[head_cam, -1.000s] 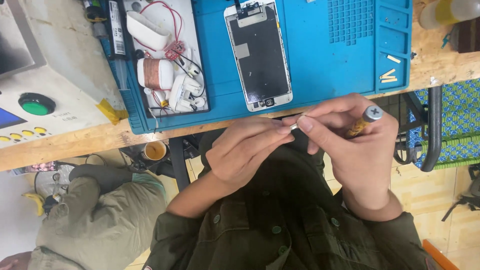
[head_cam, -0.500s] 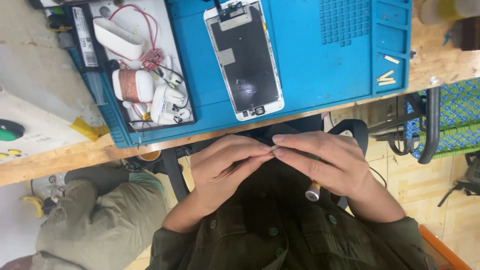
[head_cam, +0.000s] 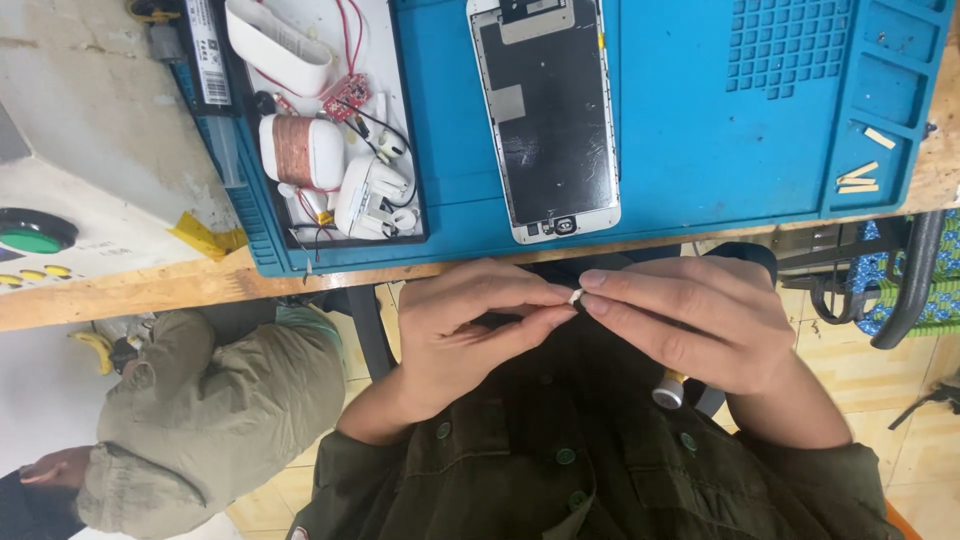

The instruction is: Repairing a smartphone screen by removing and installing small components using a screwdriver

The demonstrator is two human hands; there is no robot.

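Two bare hands meet low of centre, in front of a dark green buttoned shirt (head_cam: 560,470). The left hand (head_cam: 470,335) sits at about 8 o'clock from the meeting point, its fingers curled narrow, thumb and forefinger pinched on a tiny white part (head_cam: 575,296). The right hand (head_cam: 700,325) sits at about 4 o'clock from that point, its fingertips closed on the same white part from the other side; what the part is cannot be told at this size. Tucked under the right palm, at 6 o'clock of that hand, a slim tool with a silver end cap (head_cam: 667,390) pokes out. At 12 o'clock from the hands, a blue work mat (head_cam: 680,120) lies on a wooden bench (head_cam: 130,285). On the mat, directly above the pinch, a phone screen panel (head_cam: 545,115), dark face with white border, lies flat and well apart from the hands. At 11 o'clock, a black tray (head_cam: 405,150) holds opened white earbud-case parts (head_cam: 300,150), a copper coil, red wires and a small red circuit board (head_cam: 346,95). At 2 o'clock, three small pale sticks (head_cam: 858,178) rest in a mat compartment. At 9 o'clock, a cream machine with a green button (head_cam: 30,238). At 7 o'clock, another person in olive clothing (head_cam: 200,410) is seen below the bench.
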